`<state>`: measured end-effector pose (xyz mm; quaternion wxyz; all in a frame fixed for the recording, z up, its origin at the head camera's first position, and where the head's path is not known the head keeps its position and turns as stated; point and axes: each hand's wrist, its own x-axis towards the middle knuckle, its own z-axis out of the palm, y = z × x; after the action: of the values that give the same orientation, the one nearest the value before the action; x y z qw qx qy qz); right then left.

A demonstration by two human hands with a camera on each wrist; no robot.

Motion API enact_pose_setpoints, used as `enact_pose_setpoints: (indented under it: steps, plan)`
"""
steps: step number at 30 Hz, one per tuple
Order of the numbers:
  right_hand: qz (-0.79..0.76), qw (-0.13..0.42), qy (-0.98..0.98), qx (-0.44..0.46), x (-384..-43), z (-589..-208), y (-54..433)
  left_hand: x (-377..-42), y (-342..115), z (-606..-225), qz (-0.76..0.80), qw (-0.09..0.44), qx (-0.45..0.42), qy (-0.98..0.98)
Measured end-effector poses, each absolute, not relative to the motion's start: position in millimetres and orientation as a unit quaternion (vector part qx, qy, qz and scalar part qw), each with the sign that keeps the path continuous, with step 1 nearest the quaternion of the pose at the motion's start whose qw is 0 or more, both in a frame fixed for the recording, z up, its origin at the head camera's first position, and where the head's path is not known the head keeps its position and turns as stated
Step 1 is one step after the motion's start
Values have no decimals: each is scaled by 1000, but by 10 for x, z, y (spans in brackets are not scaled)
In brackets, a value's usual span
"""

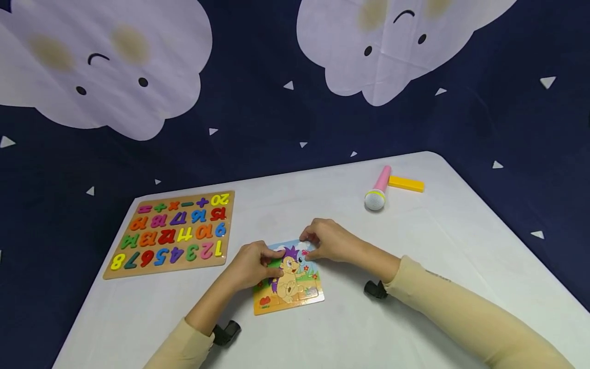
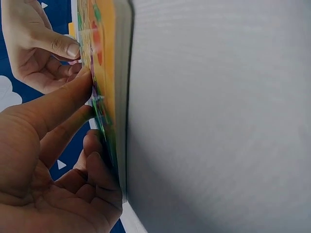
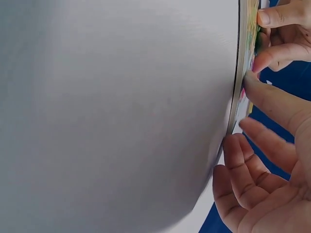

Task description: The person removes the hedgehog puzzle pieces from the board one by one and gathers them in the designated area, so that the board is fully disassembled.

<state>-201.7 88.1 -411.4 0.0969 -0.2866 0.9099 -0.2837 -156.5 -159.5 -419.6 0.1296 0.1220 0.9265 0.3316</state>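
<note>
A square jigsaw puzzle (image 1: 290, 294) with a purple-spined hedgehog picture lies flat on the white table. My left hand (image 1: 249, 266) reaches over its left side, thumb and index finger touching the picture. In the left wrist view, the other fingers of the left hand (image 2: 53, 160) are bent near the puzzle's edge. At the puzzle's far right corner is my right hand (image 1: 334, 240), its thumb on the picture. The right wrist view shows this right hand (image 3: 272, 160) with fingertips beside the puzzle's edge (image 3: 237, 82). Both hands hide parts of the picture.
On the left of the table (image 1: 392, 328) lies a wooden number board (image 1: 172, 233) filled with coloured numerals and signs. A pink toy microphone (image 1: 380, 187) and a yellow block (image 1: 406, 184) lie at the back right. A dark blue cloth (image 1: 258, 102) with clouds hangs behind.
</note>
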Motion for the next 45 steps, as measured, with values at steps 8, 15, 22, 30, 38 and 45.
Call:
enact_pose_setpoints:
  steps: [8,15,22,30,38,45]
  plan:
    - [-283,111,903,-304,-2013,-4099,868,-1548,-1590,-4180,335,130,124,925]
    - [-274,108,901,-320,-2023,-4085,845,-1551,-1590,-4173,334,128,122,926]
    - [-270,123,897,-327,-2064,-4052,842,-1553,-1586,-4181,333,125,121,927]
    - [-252,165,896,-327,-2185,-4049,819,-1544,-1577,-4173,332,124,118,928]
    - [-261,186,891,-321,-2229,-4079,826,-1544,-1587,-4191,336,124,120,926]
    - [-292,175,881,-330,-2240,-4150,853,-1548,-1580,-4185,336,124,116,926]
